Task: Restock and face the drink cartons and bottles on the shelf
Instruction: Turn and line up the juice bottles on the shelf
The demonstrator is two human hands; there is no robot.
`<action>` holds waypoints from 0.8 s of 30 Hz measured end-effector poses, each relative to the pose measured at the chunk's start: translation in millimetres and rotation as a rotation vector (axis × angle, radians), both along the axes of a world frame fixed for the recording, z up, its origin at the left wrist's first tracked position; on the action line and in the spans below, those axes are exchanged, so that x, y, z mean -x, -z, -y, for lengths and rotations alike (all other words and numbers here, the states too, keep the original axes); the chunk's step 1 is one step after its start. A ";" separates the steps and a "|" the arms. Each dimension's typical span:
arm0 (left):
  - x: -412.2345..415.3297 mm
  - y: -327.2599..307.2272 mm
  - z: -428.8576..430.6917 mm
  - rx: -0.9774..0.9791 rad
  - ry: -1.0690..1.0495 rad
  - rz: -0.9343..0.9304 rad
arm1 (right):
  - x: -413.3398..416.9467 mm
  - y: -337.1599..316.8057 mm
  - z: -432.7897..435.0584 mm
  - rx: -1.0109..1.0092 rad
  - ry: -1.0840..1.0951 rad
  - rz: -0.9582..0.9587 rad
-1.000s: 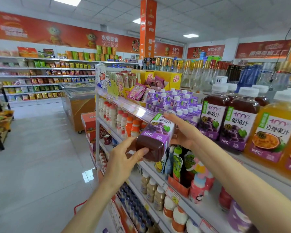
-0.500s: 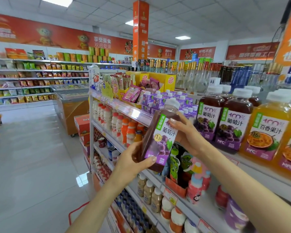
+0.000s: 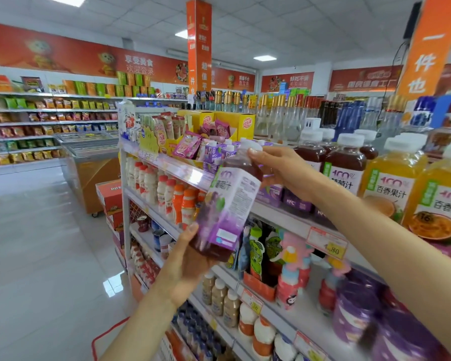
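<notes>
At the drinks shelving, top-tier height: one grape juice bottle [image 3: 229, 204] is held in the air in front of the shelf rail [image 3: 182, 175], resting on no shelf. It is tilted, white cap up and right, base down and left, with the small-print panel of its purple label facing outward. Base end: left hand [image 3: 190, 259] cups it from below, thumb pressed on the lower label, other fingers curled underneath and mostly hidden. Cap end: right hand [image 3: 279, 170] grips the neck, fingers curled round it at the cap. Behind, on the top tier, are upright dark juice bottles [image 3: 345, 168], orange juice bottles [image 3: 391, 178] just right of them, and small purple cartons [image 3: 214, 152] to the left.
</notes>
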State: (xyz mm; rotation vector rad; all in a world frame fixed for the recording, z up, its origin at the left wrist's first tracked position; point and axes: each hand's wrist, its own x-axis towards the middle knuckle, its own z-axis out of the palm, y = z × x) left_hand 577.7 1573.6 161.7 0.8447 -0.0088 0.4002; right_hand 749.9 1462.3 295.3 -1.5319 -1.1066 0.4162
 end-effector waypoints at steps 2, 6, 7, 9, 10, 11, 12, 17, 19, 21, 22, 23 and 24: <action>-4.6 -2.3 3.4 0.196 0.152 0.019 | 1.3 -8.2 -5.7 0.041 0.048 0.040; -9.1 -2.5 2.2 0.325 0.284 0.042 | 1.9 -21.4 -12.6 0.084 0.070 0.083; -8.8 -3.5 1.3 0.320 0.301 0.056 | 1.0 -23.9 -13.4 0.097 0.078 0.097; -8.3 -6.7 -1.4 0.288 0.282 0.075 | -0.3 -28.5 -13.7 0.117 0.087 0.123; -8.4 -8.5 -2.8 0.271 0.252 0.074 | -1.3 -30.8 -13.7 0.122 0.085 0.135; -8.2 -10.7 -3.2 0.262 0.226 0.071 | -1.7 -33.2 -13.3 0.131 0.086 0.151; -8.0 -12.6 -3.1 0.263 0.215 0.069 | -2.1 -35.3 -12.8 0.141 0.085 0.167; -9.8 -19.9 -1.7 0.258 0.250 0.088 | -0.1 -45.9 -8.6 0.191 0.068 0.215; -10.6 -24.7 -2.2 0.110 0.186 0.106 | 0.7 -51.4 -6.5 0.204 0.067 0.233; -12.1 -30.2 -3.1 -0.096 0.017 0.085 | 1.1 -57.4 -3.1 0.229 0.061 0.239; -13.1 -32.3 -3.6 -0.176 -0.075 0.063 | 0.9 -60.5 -0.5 0.242 0.050 0.238; -13.4 -34.9 -2.4 -0.241 -0.156 0.042 | 0.0 -63.5 2.5 0.257 0.043 0.237; -14.3 -37.3 -1.3 -0.317 -0.234 0.023 | -1.7 -66.2 5.7 0.269 0.043 0.238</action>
